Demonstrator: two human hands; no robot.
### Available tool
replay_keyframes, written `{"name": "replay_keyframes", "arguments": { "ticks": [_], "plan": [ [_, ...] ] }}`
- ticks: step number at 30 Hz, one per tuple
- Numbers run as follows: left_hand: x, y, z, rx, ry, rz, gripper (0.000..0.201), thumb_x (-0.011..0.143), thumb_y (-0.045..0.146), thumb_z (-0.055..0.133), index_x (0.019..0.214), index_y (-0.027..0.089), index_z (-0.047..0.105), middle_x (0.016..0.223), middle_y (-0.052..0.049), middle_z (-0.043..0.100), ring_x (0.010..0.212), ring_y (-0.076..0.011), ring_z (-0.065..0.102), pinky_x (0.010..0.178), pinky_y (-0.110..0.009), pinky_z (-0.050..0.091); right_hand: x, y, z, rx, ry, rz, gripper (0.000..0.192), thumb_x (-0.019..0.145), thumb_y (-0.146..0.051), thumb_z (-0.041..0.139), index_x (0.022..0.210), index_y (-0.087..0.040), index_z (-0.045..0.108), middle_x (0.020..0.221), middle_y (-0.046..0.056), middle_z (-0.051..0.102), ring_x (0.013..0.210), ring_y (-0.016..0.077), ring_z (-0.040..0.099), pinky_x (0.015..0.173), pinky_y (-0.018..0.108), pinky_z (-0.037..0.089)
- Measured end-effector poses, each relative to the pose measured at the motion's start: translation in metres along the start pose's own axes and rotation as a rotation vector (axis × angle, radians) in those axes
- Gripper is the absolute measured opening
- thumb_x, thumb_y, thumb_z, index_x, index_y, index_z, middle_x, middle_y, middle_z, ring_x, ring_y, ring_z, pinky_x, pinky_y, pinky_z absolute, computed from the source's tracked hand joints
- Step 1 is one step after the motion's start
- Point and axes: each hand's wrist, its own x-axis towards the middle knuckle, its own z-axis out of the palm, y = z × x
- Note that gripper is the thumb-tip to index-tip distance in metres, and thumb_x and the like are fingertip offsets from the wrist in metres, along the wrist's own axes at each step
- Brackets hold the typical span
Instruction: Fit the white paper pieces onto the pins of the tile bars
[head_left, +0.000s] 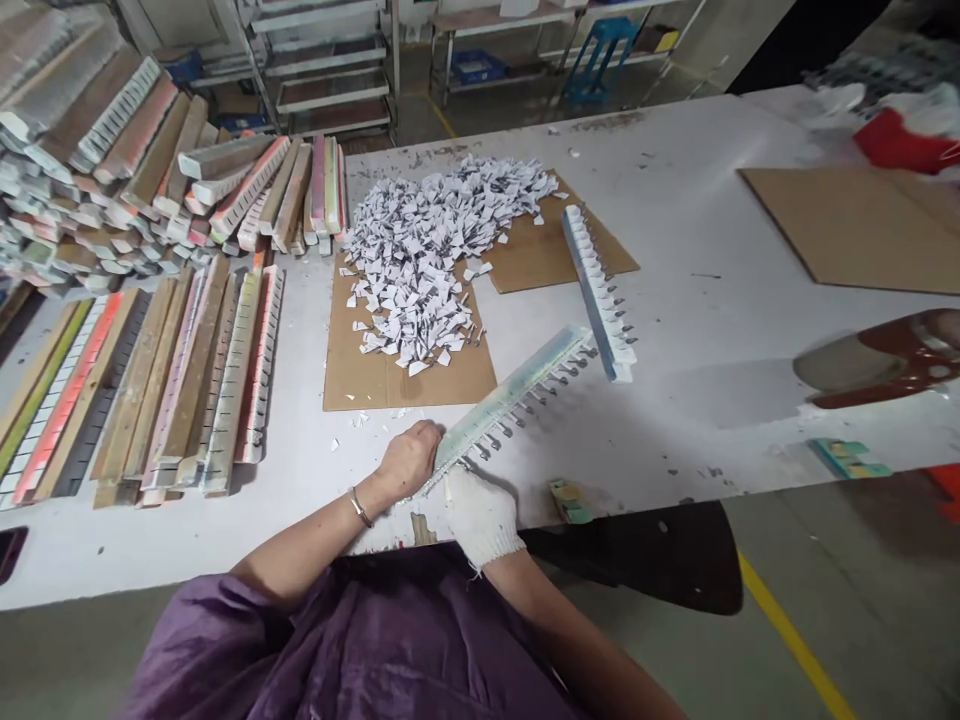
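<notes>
My left hand, bare with a bracelet at the wrist, is closed around the near end of a pale green slotted strip. The strip slants away to the right over the table, with a row of small metal-looking pieces standing out from its lower edge. My right hand, in a white knitted glove, is closed at the strip's near end; whatever its fingertips pinch is too small to make out. Beyond the strip's far end lies a second strip bearing similar pieces. A heap of small white chips spreads over cardboard.
Wooden and coloured slotted bars lie in rows at left, with a tall stack behind. Another cardboard sheet and a brown-red object are at right. A dark stool seat stands by the table edge.
</notes>
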Motion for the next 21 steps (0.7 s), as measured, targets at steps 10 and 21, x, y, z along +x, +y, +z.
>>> {"name": "replay_keyframes", "arguments": {
  "ticks": [10,21],
  "plan": [
    [0.065,-0.029,-0.052,0.160,0.203,-0.144,0.015,0.099,0.022,0.053,0.106,0.014,0.064,0.109,-0.013,0.067,0.100,-0.0223,0.064,0.089,-0.034,0.051,-0.029,0.019,0.007,0.260,0.073,-0.006,0.046,0.101,-0.027,0.042,0.144,-0.016,0.051,0.134,0.013,0.068,0.114,0.0278,0.070,0.095,0.037,0.054],
    [0.056,-0.026,-0.056,0.144,0.181,-0.156,0.024,0.104,0.027,0.041,0.099,0.016,0.062,0.088,-0.010,0.070,0.083,-0.0217,0.067,0.077,-0.032,0.050,-0.052,0.039,0.014,0.613,0.190,0.034,0.049,0.099,-0.035,0.037,0.138,-0.015,0.058,0.142,0.011,0.063,0.132,0.0272,0.058,0.112,0.043,0.047]
  ]
}}
